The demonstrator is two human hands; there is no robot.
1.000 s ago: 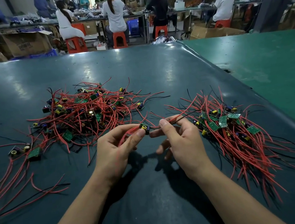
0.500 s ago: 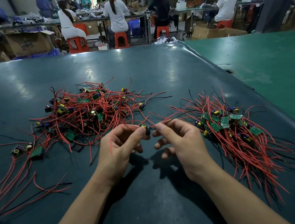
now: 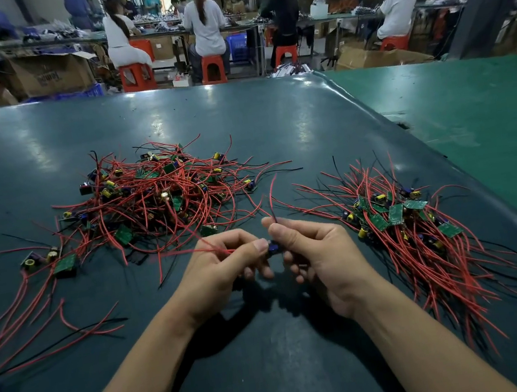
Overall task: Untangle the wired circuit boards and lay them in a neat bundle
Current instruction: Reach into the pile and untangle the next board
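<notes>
A tangled heap of small green circuit boards with red and black wires [image 3: 157,196] lies on the dark mat ahead and to the left. To the right lies a straighter bundle of wired boards [image 3: 400,222], its wires fanning toward me. Between them my left hand [image 3: 220,267] and my right hand [image 3: 314,247] hold one small wired board [image 3: 272,247] together just above the mat. My left thumb and fingers pinch its red wire on the left. My right thumb and forefinger pinch a red wire that sticks upward. The board itself is mostly hidden by my fingers.
Loose wired boards [image 3: 50,261] and stray red wires [image 3: 35,320] lie at the left. The dark mat [image 3: 273,360] ends at a raised seam on the right, beside a green surface [image 3: 472,119]. Seated workers [image 3: 205,27] and cardboard boxes are beyond the far edge.
Both hands have drawn the single board slightly nearer to me and turned it. One red wire now stands up from my right fingers. The two piles have not moved.
</notes>
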